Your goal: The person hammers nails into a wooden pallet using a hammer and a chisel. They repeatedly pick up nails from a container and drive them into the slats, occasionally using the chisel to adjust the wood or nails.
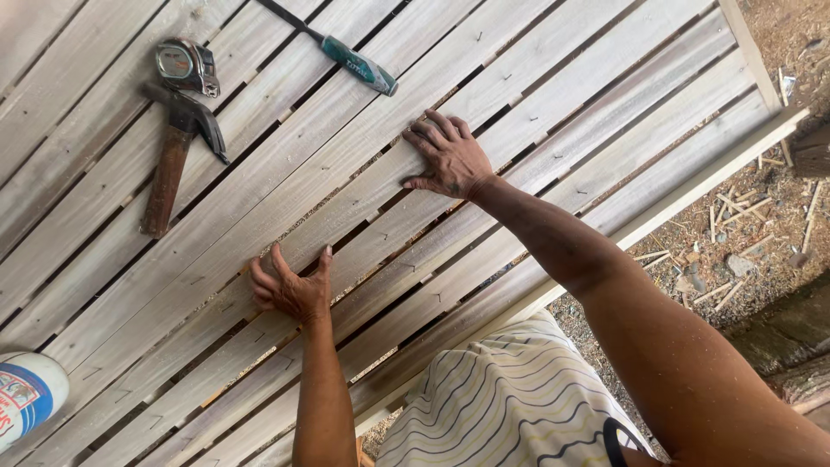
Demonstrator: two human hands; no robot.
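Both hands open, flat on slatted wood surface (553,95): left hand (292,290) mid, right hand (450,157) nr centre. Hammer (177,147) & tape measure (186,67) by far-left edge; dirt ground w/ wood scraps (735,251) beyond right edge.

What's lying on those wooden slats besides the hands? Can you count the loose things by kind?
Hammer: 1
Tape measure: 1
Green-handled tool, a chisel or screwdriver, its tip out of view: 1
White container: 1
Total: 4
The left hand and right hand press flat on the slats, holding nothing.
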